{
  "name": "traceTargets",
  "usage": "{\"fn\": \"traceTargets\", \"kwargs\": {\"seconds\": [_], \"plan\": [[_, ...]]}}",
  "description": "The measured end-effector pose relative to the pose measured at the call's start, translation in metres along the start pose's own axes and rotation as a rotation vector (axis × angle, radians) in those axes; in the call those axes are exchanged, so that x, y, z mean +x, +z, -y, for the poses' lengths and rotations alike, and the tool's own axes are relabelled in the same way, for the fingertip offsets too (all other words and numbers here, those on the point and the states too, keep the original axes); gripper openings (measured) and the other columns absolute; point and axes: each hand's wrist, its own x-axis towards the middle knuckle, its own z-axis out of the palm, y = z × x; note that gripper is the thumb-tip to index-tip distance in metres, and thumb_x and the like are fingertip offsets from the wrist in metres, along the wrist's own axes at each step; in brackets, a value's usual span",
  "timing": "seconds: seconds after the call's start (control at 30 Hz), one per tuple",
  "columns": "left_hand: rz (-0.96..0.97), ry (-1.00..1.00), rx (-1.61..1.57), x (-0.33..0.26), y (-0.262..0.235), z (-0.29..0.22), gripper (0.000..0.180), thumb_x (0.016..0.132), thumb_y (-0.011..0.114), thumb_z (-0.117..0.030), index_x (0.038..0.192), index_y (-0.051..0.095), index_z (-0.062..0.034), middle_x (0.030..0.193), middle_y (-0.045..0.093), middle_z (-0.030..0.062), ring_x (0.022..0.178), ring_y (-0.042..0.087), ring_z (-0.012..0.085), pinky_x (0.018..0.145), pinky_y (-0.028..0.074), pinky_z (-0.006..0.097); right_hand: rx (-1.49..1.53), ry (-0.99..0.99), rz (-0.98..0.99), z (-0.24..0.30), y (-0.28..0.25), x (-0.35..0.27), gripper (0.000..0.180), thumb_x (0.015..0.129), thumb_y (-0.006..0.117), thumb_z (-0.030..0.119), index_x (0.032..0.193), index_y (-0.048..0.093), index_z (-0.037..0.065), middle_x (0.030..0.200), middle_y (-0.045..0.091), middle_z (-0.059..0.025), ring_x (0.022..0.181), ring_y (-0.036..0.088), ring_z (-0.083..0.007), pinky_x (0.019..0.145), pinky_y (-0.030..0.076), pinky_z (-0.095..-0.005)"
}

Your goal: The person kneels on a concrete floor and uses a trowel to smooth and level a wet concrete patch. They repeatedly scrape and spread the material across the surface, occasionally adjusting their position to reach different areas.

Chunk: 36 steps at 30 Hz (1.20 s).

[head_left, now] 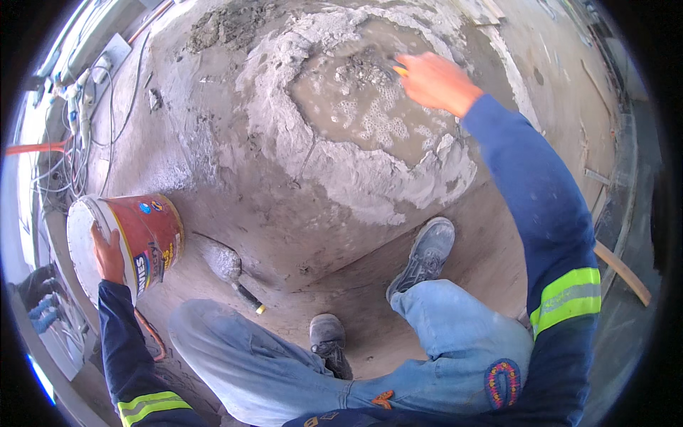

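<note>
My right hand is closed over the far right part of a puddle of cloudy water. A short yellow end of a tool handle shows at its fingers; the rest of the tool is hidden or blurred. A thick ring of wet grey mortar surrounds the water, which has foam and a lump of mix in it. On the left, my left hand rests with fingers stretched on the white lid of a red and white bucket. A mortar-caked trowel with a black, yellow-ended handle lies near the bucket.
My shoes stand on the concrete floor just short of the mortar ring. Cables tangle along the left side. A wooden strip lies at the right, and a heap of dry mix sits at the far left of the ring.
</note>
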Motion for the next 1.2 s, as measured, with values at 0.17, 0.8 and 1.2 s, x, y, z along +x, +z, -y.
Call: {"fn": "traceTargets", "kwargs": {"seconds": [0.17, 0.8, 1.2], "plan": [[0.026, 0.028, -0.023, 0.001, 0.007, -0.01, 0.059, 0.089, 0.056, -0.02, 0.14, 0.035, 0.0016, 0.134, 0.048, 0.0297, 0.128, 0.046, 0.0396, 0.106, 0.034, 0.041, -0.035, -0.003, -0.028, 0.003, 0.033, 0.039, 0.026, 0.086, 0.05, 0.013, 0.106, 0.061, 0.0, 0.091, 0.067, -0.0226, 0.09, 0.066, -0.0387, 0.079, 0.053, -0.0485], [0.035, 0.027, -0.033, 0.001, 0.003, 0.0, 0.059, 0.089, 0.057, -0.019, 0.14, 0.035, 0.0022, 0.132, 0.049, 0.0299, 0.126, 0.047, 0.0407, 0.105, 0.034, 0.041, 0.462, 0.22, -0.024, -0.056, 0.018, -0.075, 0.044, 0.087, 0.059, 0.026, 0.125, 0.054, 0.005, 0.093, 0.064, -0.0134, 0.074, 0.064, -0.026, 0.063, 0.05, -0.0401], [0.037, 0.023, 0.015, 0.008, 0.011, 0.013, 0.059, 0.09, 0.056, -0.019, 0.141, 0.034, 0.0005, 0.135, 0.048, 0.0282, 0.126, 0.047, 0.0394, 0.106, 0.034, 0.041, 1.539, 0.754, 0.085, -0.061, 0.086, -0.133, 0.02, 0.091, 0.057, 0.025, 0.103, 0.053, 0.009, 0.078, 0.056, -0.0025, 0.053, 0.052, -0.0098, 0.04, 0.038, -0.0254]]}}
